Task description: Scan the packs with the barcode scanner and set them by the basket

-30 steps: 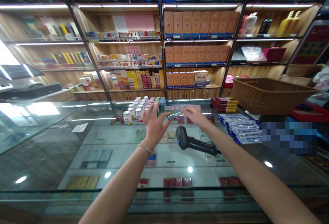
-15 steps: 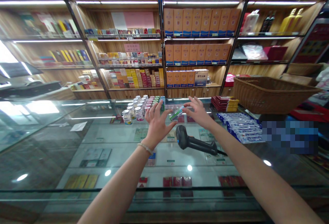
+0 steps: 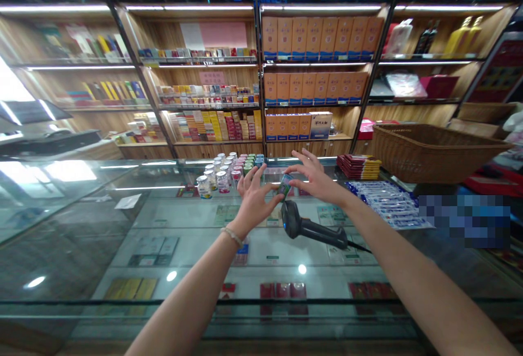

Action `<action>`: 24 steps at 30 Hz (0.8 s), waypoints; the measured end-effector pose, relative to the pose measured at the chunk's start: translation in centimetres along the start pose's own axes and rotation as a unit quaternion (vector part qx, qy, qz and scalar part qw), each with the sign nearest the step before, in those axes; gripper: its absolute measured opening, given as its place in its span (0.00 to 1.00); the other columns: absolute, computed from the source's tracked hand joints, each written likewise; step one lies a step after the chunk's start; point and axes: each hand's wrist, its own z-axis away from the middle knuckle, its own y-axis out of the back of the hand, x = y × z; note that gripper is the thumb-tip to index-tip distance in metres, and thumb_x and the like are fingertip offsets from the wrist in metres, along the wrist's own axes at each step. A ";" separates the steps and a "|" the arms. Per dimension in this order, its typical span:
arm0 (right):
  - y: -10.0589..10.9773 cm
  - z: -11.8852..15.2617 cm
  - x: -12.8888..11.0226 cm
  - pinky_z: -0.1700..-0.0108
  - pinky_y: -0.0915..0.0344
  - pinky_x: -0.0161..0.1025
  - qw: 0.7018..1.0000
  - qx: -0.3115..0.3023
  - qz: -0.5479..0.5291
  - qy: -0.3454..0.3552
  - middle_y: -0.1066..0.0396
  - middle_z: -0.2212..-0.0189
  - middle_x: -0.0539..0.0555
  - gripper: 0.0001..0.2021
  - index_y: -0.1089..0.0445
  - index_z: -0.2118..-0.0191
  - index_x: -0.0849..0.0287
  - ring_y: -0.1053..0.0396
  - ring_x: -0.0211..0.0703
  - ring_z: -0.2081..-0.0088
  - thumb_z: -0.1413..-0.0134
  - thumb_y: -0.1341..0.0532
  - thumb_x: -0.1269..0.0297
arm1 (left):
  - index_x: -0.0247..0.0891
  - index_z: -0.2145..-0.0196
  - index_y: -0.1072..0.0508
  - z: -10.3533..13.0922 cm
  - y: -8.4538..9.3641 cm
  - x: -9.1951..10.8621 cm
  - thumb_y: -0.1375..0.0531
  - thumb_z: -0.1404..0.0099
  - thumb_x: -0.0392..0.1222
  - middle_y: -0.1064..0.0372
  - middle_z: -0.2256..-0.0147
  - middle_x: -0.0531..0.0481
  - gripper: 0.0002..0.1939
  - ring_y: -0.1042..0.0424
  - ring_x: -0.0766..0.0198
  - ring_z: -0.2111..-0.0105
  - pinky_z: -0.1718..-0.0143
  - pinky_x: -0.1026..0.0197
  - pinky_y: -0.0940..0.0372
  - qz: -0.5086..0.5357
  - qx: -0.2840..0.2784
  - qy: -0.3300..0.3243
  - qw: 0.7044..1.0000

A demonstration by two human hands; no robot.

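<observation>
A small green and blue pack is held between my two hands, above the glass counter. My left hand pinches its lower left side with thumb and forefinger, the other fingers raised. On the upper right side, my right hand grips it with thumb and fingertips. Just below the pack lies a black handheld scanner on the glass, its cable running right. Rows of small white-lidded bottles and pink, green and blue containers stand beyond my left hand.
Red and yellow packets are stacked at the right, near a wicker basket. Blue and white sachets lie in front of them. A paper slip is at the left. Stocked shelves line the back wall.
The pack has turned more upright between my fingers and shows a different face. My hands have come slightly closer together around it.
</observation>
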 end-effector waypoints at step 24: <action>-0.6 0.8 -0.9 0.32 0.55 0.69 0.984 0.169 0.045 -0.043 0.41 0.28 0.56 0.09 0.21 0.59 0.50 0.52 0.62 0.27 0.38 0.35 0.53 | 0.45 0.66 0.19 -1.3 -0.3 3.3 0.30 0.37 0.51 0.47 0.27 0.47 0.08 0.52 0.44 0.27 0.28 0.33 0.57 0.005 -0.007 0.072 0.997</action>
